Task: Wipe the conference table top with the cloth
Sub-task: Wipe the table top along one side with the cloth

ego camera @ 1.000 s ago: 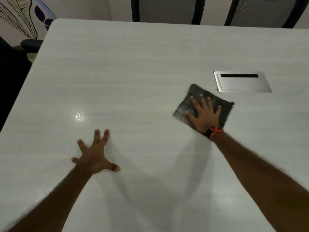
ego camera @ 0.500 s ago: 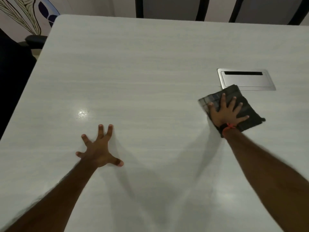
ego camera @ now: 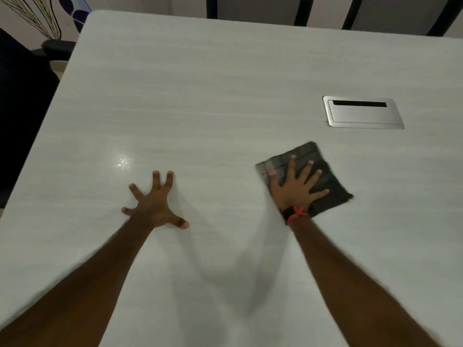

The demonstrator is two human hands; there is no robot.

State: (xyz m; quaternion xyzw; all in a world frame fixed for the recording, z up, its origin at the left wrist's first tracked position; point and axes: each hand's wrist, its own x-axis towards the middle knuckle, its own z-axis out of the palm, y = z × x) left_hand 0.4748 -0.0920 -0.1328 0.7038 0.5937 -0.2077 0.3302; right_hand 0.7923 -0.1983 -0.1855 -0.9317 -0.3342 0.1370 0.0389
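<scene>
Mostly pale table top, chairs beyond

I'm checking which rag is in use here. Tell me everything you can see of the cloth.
The cloth is dark grey, seemingly soft fabric with faint lighter checks, folded into a rough square pad. It lies flat on the pale table top, turned cornerwise, one corner toward the metal hatch but apart from it. The right hand presses it with straight, spread fingers, covering its middle; its edges look blurred. The left hand rests on the table, clear of it.
</scene>
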